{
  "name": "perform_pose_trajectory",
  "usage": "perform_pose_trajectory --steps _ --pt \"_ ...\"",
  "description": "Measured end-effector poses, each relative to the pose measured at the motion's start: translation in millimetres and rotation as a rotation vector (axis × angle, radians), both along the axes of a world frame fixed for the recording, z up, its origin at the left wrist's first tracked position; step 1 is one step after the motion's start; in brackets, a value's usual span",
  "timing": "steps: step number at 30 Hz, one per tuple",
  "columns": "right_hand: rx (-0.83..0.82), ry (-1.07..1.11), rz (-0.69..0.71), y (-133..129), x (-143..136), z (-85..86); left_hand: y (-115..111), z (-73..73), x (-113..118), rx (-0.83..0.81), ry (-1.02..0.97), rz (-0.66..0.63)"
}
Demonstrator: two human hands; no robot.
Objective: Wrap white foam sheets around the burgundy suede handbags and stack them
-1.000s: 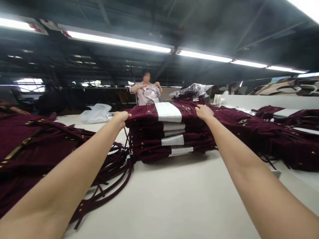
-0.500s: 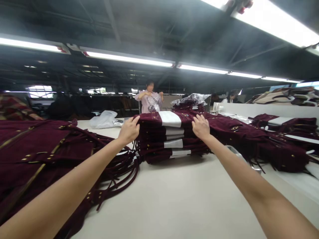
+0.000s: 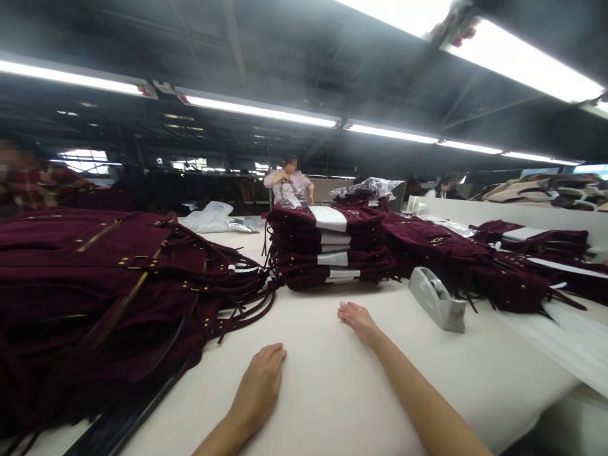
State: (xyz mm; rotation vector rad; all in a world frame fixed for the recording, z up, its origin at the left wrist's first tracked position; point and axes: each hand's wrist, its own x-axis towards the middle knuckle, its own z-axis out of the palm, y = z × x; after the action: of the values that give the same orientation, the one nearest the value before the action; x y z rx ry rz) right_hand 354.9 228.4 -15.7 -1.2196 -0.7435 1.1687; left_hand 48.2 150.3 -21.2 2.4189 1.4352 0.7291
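My left hand (image 3: 263, 380) is over the white table (image 3: 313, 405), its fingers loosely stretched and holding nothing. Farther forward, my right hand (image 3: 358, 322) is open and empty, fingers extended toward the left. Beyond both hands stands a neat stack of folded burgundy bags (image 3: 327, 247) with white paper bands around them, touched by neither hand. A larger heap of burgundy bags (image 3: 109, 278) lies to the left of my left hand, its straps and fringes spilling onto the table.
A grey tape dispenser (image 3: 437, 301) stands right of my right hand. More burgundy bags (image 3: 460, 253) lie behind it. Clear plastic (image 3: 209, 218) rests at the back left. A co-worker (image 3: 289, 183) handles plastic across the table; another person (image 3: 38, 177) is at far left.
Both my hands have left the top of the bag stack and drawn back toward me over the table. The tape dispenser, earlier behind my right arm, now shows fully.
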Motion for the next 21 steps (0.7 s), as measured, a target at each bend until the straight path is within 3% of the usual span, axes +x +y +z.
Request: perform_pose_trajectory --steps 6,11,16,21 --pt "0.039 0.213 0.07 68.5 -26.2 0.7 5.7 9.9 15.5 0.004 -0.142 -0.066" --pt "0.129 0.401 -0.084 125.5 -31.0 -21.2 28.0 -11.0 17.7 0.019 -0.147 -0.055" --pt "0.1 0.273 -0.032 145.7 -9.6 -30.4 49.5 -33.7 30.8 0.23 0.03 -0.102" --pt "0.086 0.148 -0.107 159.9 5.3 -38.5 57.0 -35.1 39.8 0.41 0.018 -0.067"
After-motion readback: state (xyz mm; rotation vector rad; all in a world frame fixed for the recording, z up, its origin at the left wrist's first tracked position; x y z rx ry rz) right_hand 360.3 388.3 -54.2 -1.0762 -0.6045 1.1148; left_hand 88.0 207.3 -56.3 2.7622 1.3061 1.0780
